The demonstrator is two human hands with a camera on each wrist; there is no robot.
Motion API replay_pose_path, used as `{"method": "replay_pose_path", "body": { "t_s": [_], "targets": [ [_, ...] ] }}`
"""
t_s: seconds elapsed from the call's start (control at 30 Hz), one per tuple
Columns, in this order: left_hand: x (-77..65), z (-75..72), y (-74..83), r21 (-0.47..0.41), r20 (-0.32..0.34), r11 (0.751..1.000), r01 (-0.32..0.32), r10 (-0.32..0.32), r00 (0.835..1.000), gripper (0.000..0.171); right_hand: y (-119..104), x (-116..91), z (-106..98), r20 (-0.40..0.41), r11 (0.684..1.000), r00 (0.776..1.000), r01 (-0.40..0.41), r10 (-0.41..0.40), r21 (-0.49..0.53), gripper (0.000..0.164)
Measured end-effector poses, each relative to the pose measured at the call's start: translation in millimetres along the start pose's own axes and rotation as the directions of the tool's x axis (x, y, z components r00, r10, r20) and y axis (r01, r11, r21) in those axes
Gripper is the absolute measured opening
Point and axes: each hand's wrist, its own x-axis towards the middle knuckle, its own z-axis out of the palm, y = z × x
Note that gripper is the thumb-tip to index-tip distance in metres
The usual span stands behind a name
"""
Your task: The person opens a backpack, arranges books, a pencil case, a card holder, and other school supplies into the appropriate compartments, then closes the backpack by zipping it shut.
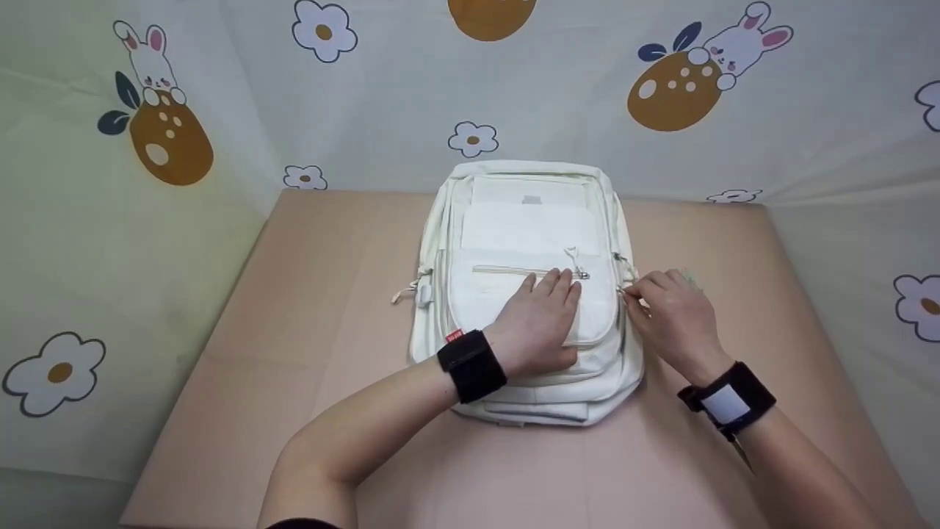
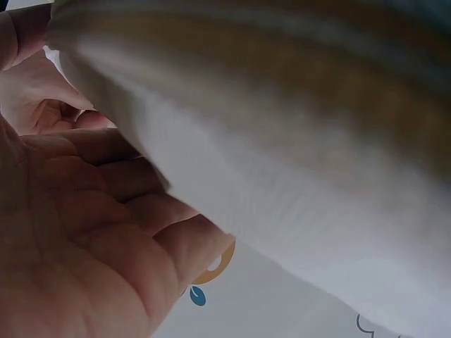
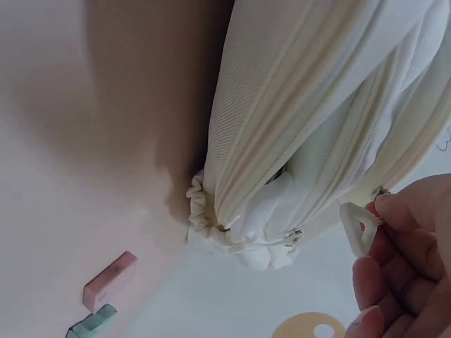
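Note:
A white backpack (image 1: 525, 220) lies flat on the pink table (image 1: 330, 294), front pocket up. My left hand (image 1: 540, 323) rests on that pocket with straight fingers, just below its short zipper (image 1: 514, 271). In the left wrist view the palm (image 2: 91, 232) lies against the white fabric (image 2: 282, 162). My right hand (image 1: 672, 316) is at the bag's right side and pinches a white triangular zipper pull (image 3: 357, 227) between thumb and fingertips (image 3: 394, 211). A gathered side pocket (image 3: 204, 211) shows on the bag's edge.
A pink eraser (image 3: 109, 281) and a green one (image 3: 90, 327) lie on the table to the right of the bag, behind my right hand. Cloth printed with rabbits and flowers (image 1: 661, 81) walls in the table on three sides.

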Motion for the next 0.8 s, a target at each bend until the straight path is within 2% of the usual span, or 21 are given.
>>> {"method": "replay_pose_path", "body": {
  "t_s": [0.17, 0.3, 0.4, 0.5, 0.6, 0.67, 0.8],
  "targets": [
    [0.5, 1.5, 0.1, 0.001, -0.014, 1.000, -0.003, 0.003, 1.000, 0.093, -8.0, -10.3, -7.8, 0.026, 0.999, 0.999, 0.046, -0.046, 0.002, 0.010],
    [-2.4, 2.9, -1.2, 0.027, -0.022, 1.000, -0.016, 0.016, 1.000, 0.092, -10.6, -15.4, -8.4, 0.029, 0.999, 0.999, 0.026, -0.028, 0.038, 0.009],
    [-10.7, 3.1, -4.4, 0.056, -0.030, 0.998, -0.039, 0.040, 0.999, 0.089, -11.0, -17.8, -5.8, 0.019, 0.998, 1.000, -0.004, 0.003, 0.064, 0.007],
    [-24.8, 3.1, -10.0, 0.061, -0.048, 0.996, -0.067, 0.070, 0.996, 0.082, -11.7, -20.8, -5.2, 0.005, 0.997, 1.000, -0.027, 0.027, 0.075, 0.008],
    [-40.3, 3.7, -18.7, 0.033, -0.081, 0.996, -0.087, 0.090, 0.993, 0.072, -12.1, -22.4, -6.0, -0.017, 0.996, 0.999, -0.035, 0.037, 0.080, 0.009],
    [-47.9, 5.0, -25.0, 0.006, -0.122, 0.995, -0.100, 0.100, 0.988, 0.060, -12.4, -22.1, -6.7, -0.031, 0.996, 0.999, -0.035, 0.038, 0.083, 0.009],
    [-53.9, 9.2, -34.2, -0.024, -0.200, 0.991, -0.135, 0.127, 0.972, 0.022, -12.5, -20.3, -6.4, -0.045, 0.995, 0.998, -0.029, 0.033, 0.100, 0.008]
  ]
}}
